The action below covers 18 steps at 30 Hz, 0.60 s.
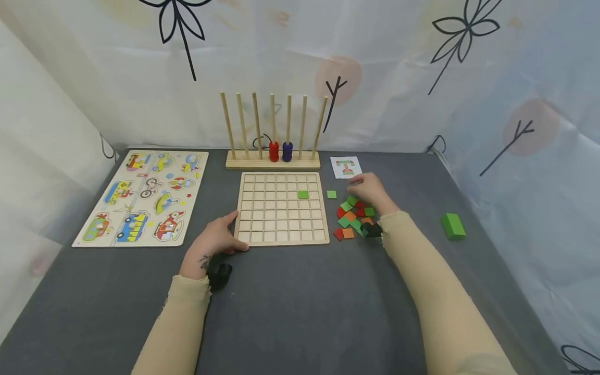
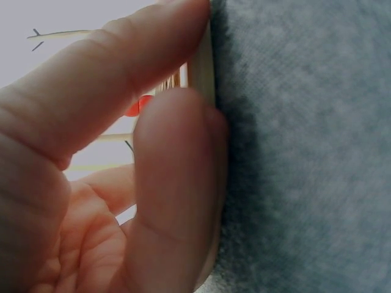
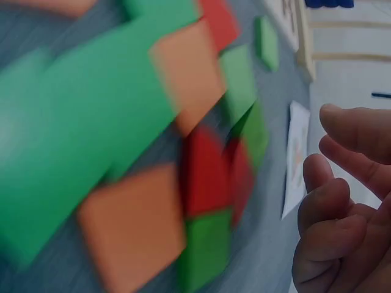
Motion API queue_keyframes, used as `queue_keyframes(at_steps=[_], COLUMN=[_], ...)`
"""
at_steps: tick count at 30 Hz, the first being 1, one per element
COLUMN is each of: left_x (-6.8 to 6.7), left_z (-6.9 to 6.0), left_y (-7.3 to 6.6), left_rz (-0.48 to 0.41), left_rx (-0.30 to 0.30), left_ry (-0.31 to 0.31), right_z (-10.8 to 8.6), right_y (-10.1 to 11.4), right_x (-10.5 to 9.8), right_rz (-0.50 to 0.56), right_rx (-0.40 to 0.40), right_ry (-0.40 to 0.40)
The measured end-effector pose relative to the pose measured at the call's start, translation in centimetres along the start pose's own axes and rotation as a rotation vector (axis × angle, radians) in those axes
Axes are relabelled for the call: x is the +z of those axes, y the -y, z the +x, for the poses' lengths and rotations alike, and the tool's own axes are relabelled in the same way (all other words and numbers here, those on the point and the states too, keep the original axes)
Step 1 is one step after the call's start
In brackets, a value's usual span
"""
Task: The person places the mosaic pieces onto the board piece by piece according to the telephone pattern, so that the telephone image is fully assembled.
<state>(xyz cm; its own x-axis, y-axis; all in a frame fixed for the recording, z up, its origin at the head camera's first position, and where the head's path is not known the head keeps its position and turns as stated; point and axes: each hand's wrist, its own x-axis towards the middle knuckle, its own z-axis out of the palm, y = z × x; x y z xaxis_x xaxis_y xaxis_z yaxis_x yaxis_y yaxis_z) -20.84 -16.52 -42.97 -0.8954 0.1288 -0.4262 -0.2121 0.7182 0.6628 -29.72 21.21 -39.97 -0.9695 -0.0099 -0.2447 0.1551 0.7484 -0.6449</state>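
Note:
A wooden grid board (image 1: pixel 281 245) lies in the middle of the table, with one green square tile (image 1: pixel 303 195) in a cell at its upper right. My left hand (image 1: pixel 213 245) touches the board's near left corner, thumb on the near edge and index finger along the left side. My right hand (image 1: pixel 372 191) hovers beyond a loose pile of green, red and orange tiles (image 3: pixel 131 226). Its fingers bend loosely and the right wrist view shows nothing between them. A single green tile (image 1: pixel 332 194) lies between the board and that hand. Just behind it is a pattern card (image 1: pixel 338 162).
A wooden peg stand (image 1: pixel 244 163) with a red and a blue stack of beads stands behind the board. On the left lies a picture puzzle board (image 1: pixel 154 195). A green block (image 1: pixel 452 226) sits at the right. Fabric walls (image 1: pixel 394 104) border the table.

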Motion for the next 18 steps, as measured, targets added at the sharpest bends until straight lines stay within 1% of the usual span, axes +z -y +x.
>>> queue_keyframes(at_steps=[4,9,15,18], left_x=[0.0,-0.1,0.0,0.0], left_z=[0.0,0.0,0.0,0.0], left_y=[0.0,0.2,0.1,0.1], left_rz=[0.008,0.006,0.000,-0.003], left_rx=[0.002,0.011,0.009,0.013], left_ry=[0.000,-0.008,-0.006,0.000], right_z=[-0.8,-1.4,-1.9,-2.0], right_y=[-1.7,-2.7,-2.3,-1.9], right_x=[-0.4,-0.2,0.2,0.2], right_rz=[-0.036,-0.119,-0.224,-0.283], right_rx=[0.021,0.031,0.073,0.077], right_ry=[0.020,0.019,0.019,0.029])
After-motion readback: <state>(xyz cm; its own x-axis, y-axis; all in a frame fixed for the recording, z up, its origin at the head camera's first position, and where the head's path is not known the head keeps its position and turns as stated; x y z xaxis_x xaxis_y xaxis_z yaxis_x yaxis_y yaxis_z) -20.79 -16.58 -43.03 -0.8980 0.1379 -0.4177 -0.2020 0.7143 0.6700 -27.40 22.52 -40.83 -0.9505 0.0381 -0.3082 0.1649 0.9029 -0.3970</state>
